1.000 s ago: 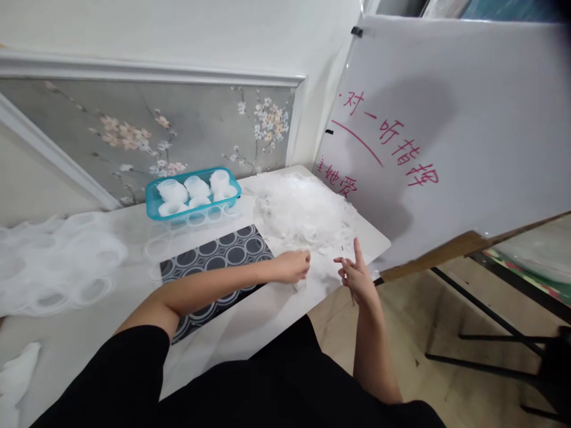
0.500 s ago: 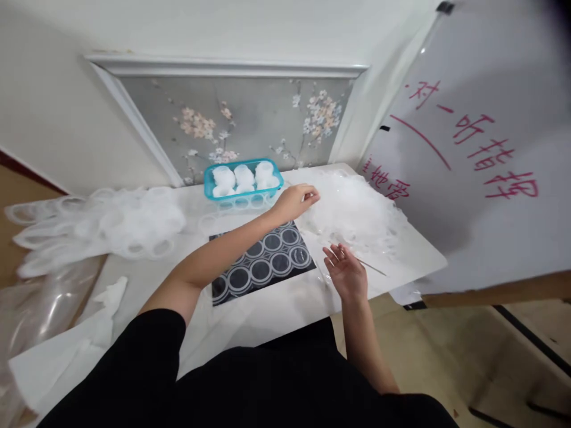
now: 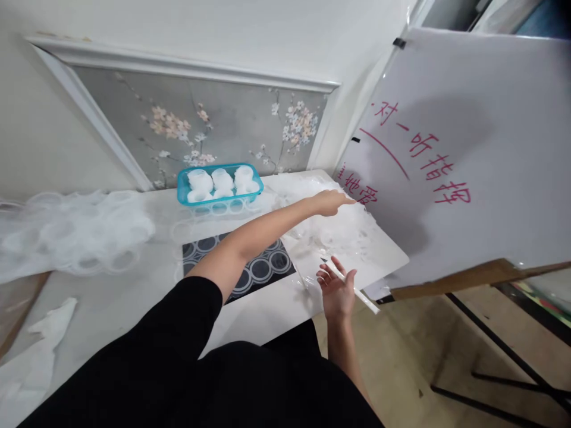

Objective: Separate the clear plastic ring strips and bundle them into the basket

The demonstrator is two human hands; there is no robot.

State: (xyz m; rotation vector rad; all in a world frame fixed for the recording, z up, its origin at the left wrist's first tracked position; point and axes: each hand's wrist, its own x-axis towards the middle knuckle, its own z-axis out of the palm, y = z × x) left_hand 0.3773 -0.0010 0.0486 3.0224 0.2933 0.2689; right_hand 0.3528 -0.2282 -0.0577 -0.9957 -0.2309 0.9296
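Observation:
My left hand (image 3: 332, 203) reaches far out over a heap of clear plastic pieces (image 3: 348, 232) on the right part of the white table (image 3: 250, 312); its fingers point right and lie close together, and whether they grip a piece is hidden. My right hand (image 3: 336, 291) hovers palm-up at the table's near edge with its fingers loosely curled round a thin white stick (image 3: 352, 286). A black mat with ring patterns (image 3: 267, 267) lies under my left forearm.
A turquoise tray (image 3: 182, 193) with white cups stands at the back by the flowered wall panel. A pile of clear ringed plastic sheets (image 3: 75, 229) covers the table's left. A whiteboard with red writing (image 3: 446, 154) leans close on the right. White paper (image 3: 40, 351) lies near left.
My left hand has moved right from the tray's side to the far side of the plastic heap. My right hand has dropped toward the table's edge, with the stick across its palm.

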